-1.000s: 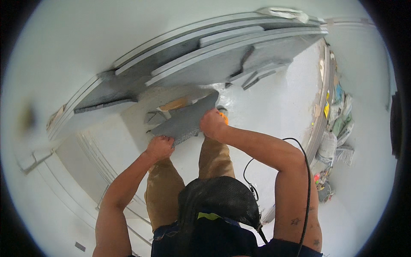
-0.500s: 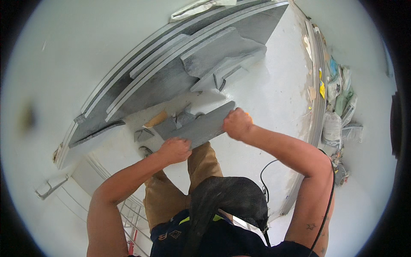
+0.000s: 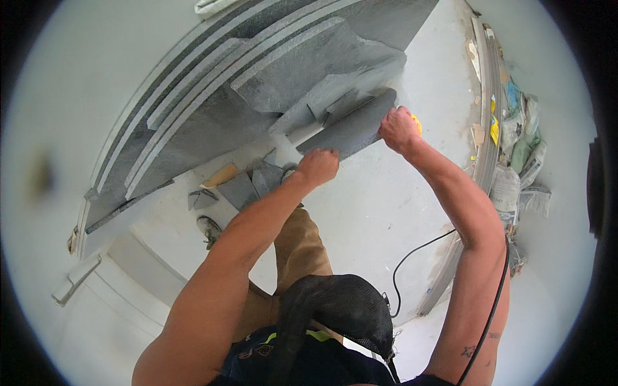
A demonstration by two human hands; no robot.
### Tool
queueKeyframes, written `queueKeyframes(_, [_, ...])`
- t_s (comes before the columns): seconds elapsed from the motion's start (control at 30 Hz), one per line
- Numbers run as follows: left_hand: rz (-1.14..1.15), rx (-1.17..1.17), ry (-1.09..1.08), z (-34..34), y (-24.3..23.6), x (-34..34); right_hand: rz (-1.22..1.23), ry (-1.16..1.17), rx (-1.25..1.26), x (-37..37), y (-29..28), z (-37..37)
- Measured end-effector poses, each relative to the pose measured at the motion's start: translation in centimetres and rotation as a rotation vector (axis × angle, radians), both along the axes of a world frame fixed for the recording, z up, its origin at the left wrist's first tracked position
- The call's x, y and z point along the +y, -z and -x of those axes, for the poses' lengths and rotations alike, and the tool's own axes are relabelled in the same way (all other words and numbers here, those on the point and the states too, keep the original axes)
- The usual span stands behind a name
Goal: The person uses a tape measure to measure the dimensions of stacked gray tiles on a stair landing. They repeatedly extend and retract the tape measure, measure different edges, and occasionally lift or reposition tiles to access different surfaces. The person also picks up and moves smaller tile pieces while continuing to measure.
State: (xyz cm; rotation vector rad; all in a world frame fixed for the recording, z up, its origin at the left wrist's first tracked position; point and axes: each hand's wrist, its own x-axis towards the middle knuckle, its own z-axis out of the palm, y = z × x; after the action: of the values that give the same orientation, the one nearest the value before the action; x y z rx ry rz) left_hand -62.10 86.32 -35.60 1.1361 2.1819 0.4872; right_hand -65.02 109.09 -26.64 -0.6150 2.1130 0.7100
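Between my hands is a narrow grey stone slab [image 3: 353,127], held out ahead of me at a slant. My left hand [image 3: 320,166] is closed on its near left end. Toward the far right end, my right hand [image 3: 399,128] grips the slab's edge. Something small and yellow [image 3: 417,123] shows beside the right hand; its kind I cannot make out. Just beyond the held slab, grey offcuts [image 3: 299,118] lean against larger stone slabs [image 3: 257,122] standing along the wall. The fingertips under the slab are hidden.
Broken grey pieces [image 3: 239,192] and a tan scrap [image 3: 221,175] lie on the floor near my shoe [image 3: 209,230]. Filled bags [image 3: 502,190] and long grey strips [image 3: 484,109] line the right wall. A black cable [image 3: 412,254] hangs by my right arm.
Both hands have carried the slab forward and to the right, away from my legs and close to the leaning offcuts. My view has shifted slightly, and my left shoe now shows more.
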Motion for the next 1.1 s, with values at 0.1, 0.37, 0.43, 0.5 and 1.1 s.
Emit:
queueKeyframes(0.1, [0.033,0.044,0.068,0.8,2.5,-0.1,0.021,0.013,0.042,-0.3,2.0,0.5])
queueKeyframes(0.37, [0.186,-0.075,-0.172,1.8,3.0,-2.3,0.023,0.049,0.193,-3.6,5.4,0.9])
queueKeyframes(0.43, [0.139,-0.08,-0.255,2.6,2.9,-2.4,-0.01,0.084,0.245,-3.5,6.0,2.0])
queueKeyframes(0.5, [0.139,-0.06,-0.33,2.7,2.4,-2.9,0.024,0.165,0.181,-3.3,6.0,3.4])
queueKeyframes(1.1, [0.466,0.3,-1.345,-10.9,-7.8,-57.8,0.253,0.552,-0.399,-29.2,-2.0,3.4])
